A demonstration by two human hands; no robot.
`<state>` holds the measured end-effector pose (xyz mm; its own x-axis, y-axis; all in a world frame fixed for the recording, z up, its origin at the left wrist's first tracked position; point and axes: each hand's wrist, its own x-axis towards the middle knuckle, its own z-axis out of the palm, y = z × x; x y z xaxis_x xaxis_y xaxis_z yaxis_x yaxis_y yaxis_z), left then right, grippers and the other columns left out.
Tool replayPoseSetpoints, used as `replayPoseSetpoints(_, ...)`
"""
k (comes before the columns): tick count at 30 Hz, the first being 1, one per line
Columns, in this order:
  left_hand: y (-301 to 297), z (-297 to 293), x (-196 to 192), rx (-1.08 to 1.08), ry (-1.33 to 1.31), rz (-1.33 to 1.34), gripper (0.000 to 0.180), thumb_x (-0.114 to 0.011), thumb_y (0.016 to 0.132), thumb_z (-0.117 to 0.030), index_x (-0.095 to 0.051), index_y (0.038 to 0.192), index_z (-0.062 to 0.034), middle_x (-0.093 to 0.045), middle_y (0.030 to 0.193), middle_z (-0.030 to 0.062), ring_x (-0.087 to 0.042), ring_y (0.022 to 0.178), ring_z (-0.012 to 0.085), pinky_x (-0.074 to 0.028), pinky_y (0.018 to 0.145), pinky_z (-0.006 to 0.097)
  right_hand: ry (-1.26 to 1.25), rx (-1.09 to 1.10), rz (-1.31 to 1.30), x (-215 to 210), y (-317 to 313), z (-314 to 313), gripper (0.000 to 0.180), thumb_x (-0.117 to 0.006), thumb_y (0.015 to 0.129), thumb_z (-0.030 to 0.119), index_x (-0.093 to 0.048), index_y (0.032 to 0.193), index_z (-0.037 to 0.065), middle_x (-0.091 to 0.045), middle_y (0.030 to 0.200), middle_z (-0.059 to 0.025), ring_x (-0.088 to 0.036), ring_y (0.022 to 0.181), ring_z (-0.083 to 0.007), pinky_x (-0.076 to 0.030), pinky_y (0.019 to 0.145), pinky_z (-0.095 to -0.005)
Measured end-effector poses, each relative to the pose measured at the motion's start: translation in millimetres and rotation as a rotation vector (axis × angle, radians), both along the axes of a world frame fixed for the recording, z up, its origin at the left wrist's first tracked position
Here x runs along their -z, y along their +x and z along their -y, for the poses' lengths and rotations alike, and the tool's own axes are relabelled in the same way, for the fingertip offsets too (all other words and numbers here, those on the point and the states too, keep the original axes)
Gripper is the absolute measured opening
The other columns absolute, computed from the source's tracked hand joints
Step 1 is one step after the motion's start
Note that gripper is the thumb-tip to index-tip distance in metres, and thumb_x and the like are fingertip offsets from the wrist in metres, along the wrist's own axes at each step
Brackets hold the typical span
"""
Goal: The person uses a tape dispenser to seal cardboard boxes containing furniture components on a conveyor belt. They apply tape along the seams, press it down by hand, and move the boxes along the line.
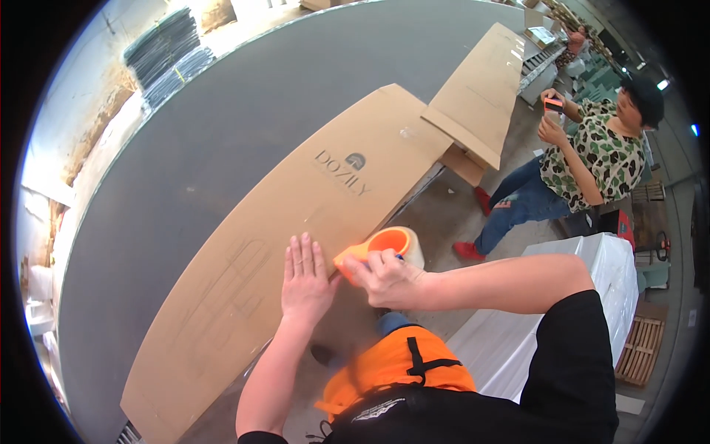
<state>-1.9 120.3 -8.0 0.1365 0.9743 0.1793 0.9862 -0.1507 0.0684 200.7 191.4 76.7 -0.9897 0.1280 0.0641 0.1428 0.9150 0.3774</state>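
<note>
A long flat cardboard box (244, 244) lies on a big grey table (185, 148). My left hand (305, 281) is pressed flat on the box's near edge, fingers spread. My right hand (388, 280) grips an orange tape dispenser (377, 250) holding a roll of clear tape, held at the box's edge just right of my left hand.
A second cardboard box (481, 89) lies further along the table. A seated person in a patterned shirt (592, 155) holds a small device at the right. A white wrapped stack (592, 266) and wooden pallet (642, 348) stand at the right. Grey stacked sheets (166, 52) lie at the far left.
</note>
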Motion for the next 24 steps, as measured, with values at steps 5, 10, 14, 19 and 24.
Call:
replayPoseSetpoints(5,1,-2,-2,-0.011,-0.037,-0.020,0.083,-0.067,0.086,-0.047,-0.042,0.139,0.0114,-0.031,0.153,0.0307,-0.026,0.145,0.0459,-0.022,0.120,0.052,-0.003,-0.016,-0.011,1,31,-38,0.046,-0.066,0.069,0.023,-0.073,0.106,-0.002,-0.060,0.127,-0.0237,-0.059,0.074,-0.0243,-0.040,0.052,-0.0321)
replayPoseSetpoints(10,-1,-2,-14,-0.041,-0.064,-0.040,0.088,-0.070,0.083,-0.046,-0.039,0.141,0.0121,-0.030,0.154,0.0303,-0.026,0.145,0.0455,-0.021,0.120,0.051,0.105,0.051,0.064,-17,108,-133,0.041,-0.064,0.072,0.020,-0.070,0.108,0.002,-0.057,0.120,-0.0143,-0.056,0.079,-0.0237,-0.041,0.056,-0.0341)
replayPoseSetpoints(14,-3,-2,-11,-0.039,-0.088,-0.021,0.086,-0.069,0.085,-0.045,-0.036,0.145,0.0071,-0.029,0.154,0.0294,-0.024,0.145,0.0481,-0.019,0.120,0.055,0.139,0.027,0.065,-14,132,-164,0.040,-0.064,0.071,0.018,-0.071,0.107,0.001,-0.059,0.122,-0.0164,-0.058,0.079,-0.0244,-0.041,0.056,-0.0331)
replayPoseSetpoints(19,51,-61,-19,0.049,-0.061,-0.069,0.075,-0.062,0.091,-0.044,-0.038,0.148,-0.0028,-0.027,0.155,0.0287,-0.020,0.142,0.0569,-0.016,0.118,0.062,0.157,0.042,0.031,-10,138,-156,0.044,-0.065,0.067,0.021,-0.073,0.101,-0.005,-0.059,0.122,-0.0198,-0.057,0.076,-0.0239,-0.040,0.055,-0.0323)
replayPoseSetpoints(24,125,-147,-24,-0.044,0.011,-0.028,0.067,-0.057,0.093,-0.044,-0.045,0.145,-0.0040,-0.031,0.153,0.0306,-0.021,0.137,0.0632,-0.017,0.114,0.066,0.186,0.078,-0.012,-12,133,-150,0.046,-0.065,0.067,0.024,-0.073,0.105,-0.002,-0.059,0.118,-0.0215,-0.058,0.075,-0.0227,-0.040,0.054,-0.0301)
